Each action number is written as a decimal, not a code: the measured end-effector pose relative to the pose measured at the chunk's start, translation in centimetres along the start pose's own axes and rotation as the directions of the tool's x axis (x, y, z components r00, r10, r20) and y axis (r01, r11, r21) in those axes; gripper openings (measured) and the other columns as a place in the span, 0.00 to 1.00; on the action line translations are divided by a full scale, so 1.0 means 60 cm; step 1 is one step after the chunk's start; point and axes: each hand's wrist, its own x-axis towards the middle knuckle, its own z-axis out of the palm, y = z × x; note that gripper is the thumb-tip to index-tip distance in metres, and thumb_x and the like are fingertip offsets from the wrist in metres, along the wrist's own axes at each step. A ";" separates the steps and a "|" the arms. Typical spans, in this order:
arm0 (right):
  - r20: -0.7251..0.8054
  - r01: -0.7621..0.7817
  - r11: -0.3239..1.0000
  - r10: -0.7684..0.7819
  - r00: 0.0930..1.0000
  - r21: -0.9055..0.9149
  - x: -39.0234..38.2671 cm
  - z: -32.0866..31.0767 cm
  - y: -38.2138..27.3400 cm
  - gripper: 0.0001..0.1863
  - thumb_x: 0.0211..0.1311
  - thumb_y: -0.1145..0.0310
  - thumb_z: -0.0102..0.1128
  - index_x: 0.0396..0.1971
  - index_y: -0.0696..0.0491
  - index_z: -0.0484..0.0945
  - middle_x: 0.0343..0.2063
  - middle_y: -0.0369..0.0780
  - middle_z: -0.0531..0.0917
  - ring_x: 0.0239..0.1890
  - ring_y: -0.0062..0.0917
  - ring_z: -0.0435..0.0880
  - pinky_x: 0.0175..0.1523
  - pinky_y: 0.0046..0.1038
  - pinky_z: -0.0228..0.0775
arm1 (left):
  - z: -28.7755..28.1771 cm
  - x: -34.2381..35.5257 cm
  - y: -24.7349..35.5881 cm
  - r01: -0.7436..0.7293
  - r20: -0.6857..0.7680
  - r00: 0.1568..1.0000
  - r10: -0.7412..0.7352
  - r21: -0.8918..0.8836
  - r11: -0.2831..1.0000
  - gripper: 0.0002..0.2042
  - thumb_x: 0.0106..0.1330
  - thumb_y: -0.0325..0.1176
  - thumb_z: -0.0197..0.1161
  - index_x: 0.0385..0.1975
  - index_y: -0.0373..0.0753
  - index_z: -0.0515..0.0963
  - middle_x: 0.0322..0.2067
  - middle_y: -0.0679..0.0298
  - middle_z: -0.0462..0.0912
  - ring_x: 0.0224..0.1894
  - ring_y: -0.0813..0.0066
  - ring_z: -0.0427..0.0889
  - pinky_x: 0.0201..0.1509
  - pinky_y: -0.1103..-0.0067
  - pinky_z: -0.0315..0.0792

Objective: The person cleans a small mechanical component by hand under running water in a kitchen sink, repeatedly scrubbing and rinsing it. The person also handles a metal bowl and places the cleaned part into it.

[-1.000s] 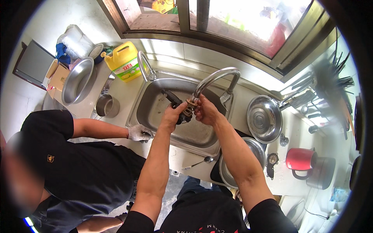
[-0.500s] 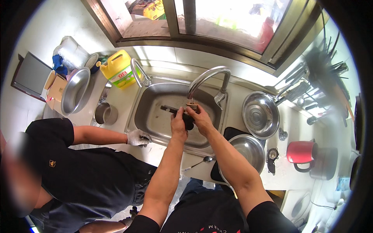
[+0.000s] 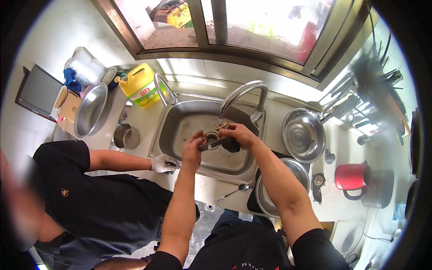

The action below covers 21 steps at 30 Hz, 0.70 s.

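Well, nearest, a spoon (image 3: pixel 243 187) lies along the counter's front strip, perhaps just laid out of the way. A co-worker's gloved hand (image 3: pixel 164 163) rests by the sink's near left corner, clear of the person's reach. To the right, a steel bowl (image 3: pixel 300 173) sits partly under the forearm, within easy reach.

Over the sink (image 3: pixel 180 117), the right hand (image 3: pixel 242 135) pinches a black metal part (image 3: pixel 231 145) closely between thumb and fingers, probably for a firm hold that leaves its long arm free. The left hand (image 3: pixel 192 150) has its fingers curled at that arm's end, likely to steady or turn it; I can't tell whether they actually grip.

The part is under the mouth of the tap (image 3: pixel 243 90), so any drips or dirt would presumably drop into the basin; running water can't be made out. Farther back, a yellow jug (image 3: pixel 139 83) stands beside the sink below the window (image 3: pixel 216 54), seemingly handy yet off the working space.
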 end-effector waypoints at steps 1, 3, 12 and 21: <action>0.016 0.002 0.997 -0.001 1.000 -0.075 0.003 -0.005 0.001 0.19 0.60 0.63 0.70 0.47 0.57 0.79 0.38 0.36 0.84 0.39 0.19 0.82 0.45 0.23 0.75 | 0.015 0.019 0.017 0.029 0.021 0.999 -0.032 0.130 0.991 0.17 0.66 0.34 0.60 0.54 0.37 0.77 0.43 0.63 0.82 0.44 0.74 0.79 0.50 0.79 0.73; 0.026 -0.016 0.989 0.020 0.999 -0.147 0.006 -0.014 0.001 0.19 0.59 0.63 0.70 0.47 0.57 0.79 0.39 0.37 0.84 0.40 0.20 0.82 0.46 0.23 0.75 | 0.058 0.041 0.060 0.084 0.049 0.993 -0.111 0.381 0.921 0.17 0.67 0.37 0.61 0.52 0.36 0.79 0.42 0.62 0.84 0.41 0.74 0.81 0.47 0.79 0.75; 0.072 -0.086 0.996 0.085 0.994 0.001 0.018 -0.027 -0.009 0.19 0.60 0.67 0.69 0.49 0.59 0.79 0.41 0.38 0.84 0.42 0.22 0.83 0.50 0.25 0.75 | 0.105 0.086 0.093 -0.032 0.119 0.989 -0.085 0.742 0.670 0.15 0.68 0.41 0.63 0.41 0.34 0.83 0.32 0.65 0.85 0.31 0.79 0.80 0.37 0.82 0.74; 0.027 -0.077 0.993 0.075 0.997 0.094 0.013 -0.039 -0.009 0.19 0.60 0.70 0.66 0.49 0.61 0.78 0.39 0.39 0.85 0.41 0.23 0.84 0.50 0.25 0.76 | 0.097 0.120 0.046 0.078 0.039 0.993 -0.113 0.503 0.861 0.09 0.65 0.34 0.66 0.34 0.33 0.82 0.30 0.64 0.84 0.30 0.79 0.81 0.35 0.80 0.75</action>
